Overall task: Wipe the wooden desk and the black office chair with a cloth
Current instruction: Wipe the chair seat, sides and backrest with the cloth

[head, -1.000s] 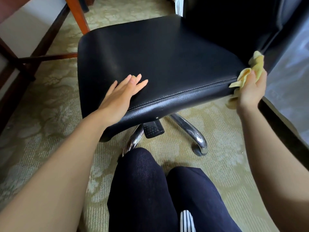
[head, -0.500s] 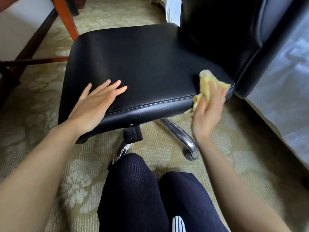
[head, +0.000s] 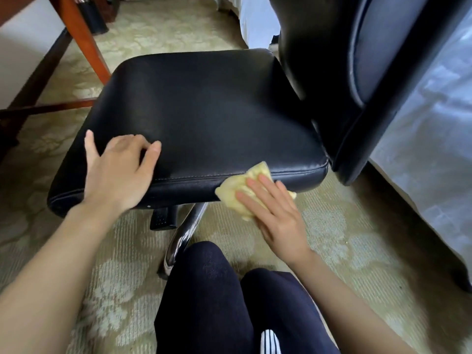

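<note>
The black office chair (head: 209,116) fills the middle of the view, its backrest (head: 357,72) rising at the right. My right hand (head: 275,215) presses a yellow cloth (head: 237,192) flat against the seat's front edge, fingers straight over the cloth. My left hand (head: 120,172) rests on the seat's front left corner, fingers curled down onto the leather and thumb spread. A leg of the wooden desk (head: 84,39) shows at the upper left.
The chair's chrome base (head: 184,233) and a black lever (head: 163,218) sit under the seat. My knees (head: 229,302) in dark trousers are on the patterned carpet. A white bed cover (head: 429,154) hangs at the right. A dark cylinder (head: 92,16) stands behind the desk leg.
My right hand has slid the cloth leftward from the seat's right rear corner along to the front edge. My left hand's fingers have curled down on the seat. The view has shifted.
</note>
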Motion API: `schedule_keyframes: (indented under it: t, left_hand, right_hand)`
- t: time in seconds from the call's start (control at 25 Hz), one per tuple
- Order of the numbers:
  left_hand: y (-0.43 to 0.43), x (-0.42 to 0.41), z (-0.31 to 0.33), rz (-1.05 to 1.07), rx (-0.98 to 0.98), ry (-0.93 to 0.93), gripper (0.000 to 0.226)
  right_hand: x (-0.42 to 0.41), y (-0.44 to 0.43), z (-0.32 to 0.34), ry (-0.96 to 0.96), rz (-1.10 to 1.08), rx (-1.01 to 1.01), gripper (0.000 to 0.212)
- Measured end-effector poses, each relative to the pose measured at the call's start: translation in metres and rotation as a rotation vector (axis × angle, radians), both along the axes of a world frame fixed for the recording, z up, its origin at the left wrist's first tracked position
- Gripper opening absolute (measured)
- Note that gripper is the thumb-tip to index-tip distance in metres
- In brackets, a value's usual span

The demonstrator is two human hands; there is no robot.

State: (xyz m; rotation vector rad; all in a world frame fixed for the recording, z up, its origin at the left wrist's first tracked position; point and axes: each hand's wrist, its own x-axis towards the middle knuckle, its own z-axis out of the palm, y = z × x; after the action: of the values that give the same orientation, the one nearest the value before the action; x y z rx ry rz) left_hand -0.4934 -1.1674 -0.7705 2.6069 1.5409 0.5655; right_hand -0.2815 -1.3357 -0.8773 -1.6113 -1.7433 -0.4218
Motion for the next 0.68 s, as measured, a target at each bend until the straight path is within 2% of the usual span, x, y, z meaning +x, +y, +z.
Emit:
schedule_keyframes:
  t: [0.12, 0.24, 0.36, 0.48, 0.56, 0.68]
  left_hand:
    - [-0.021, 0.045, 0.002, -0.087, 0.024, -0.098, 0.041]
    - [-0.045, 0.086, -0.006, -0.272, -0.041, -0.129, 0.051]
    - [-0.057, 0.104, -0.023, -0.312, -0.057, -0.005, 0.062]
    - [-0.058, 0.104, -0.034, -0.278, 0.125, 0.142, 0.063]
    - [-0.058, 0.104, -0.034, -0.268, 0.145, 0.156, 0.066]
    - [-0.058, 0.106, -0.034, -0.261, 0.157, 0.164, 0.068]
  right_hand:
    - [0.019, -0.017, -0.004, 0.119, -0.073, 0.023, 0.040]
    - [0.024, -0.022, 0.002, 0.269, -0.145, 0.040, 0.040]
    - [0.025, -0.019, 0.017, 0.399, -0.278, 0.058, 0.041]
    - [0.029, -0.012, 0.041, 0.531, -0.422, 0.013, 0.040]
    - [0.034, -0.006, 0.058, 0.502, -0.488, -0.066, 0.035]
    - [0.043, 0.007, 0.081, 0.350, -0.587, -0.217, 0.028]
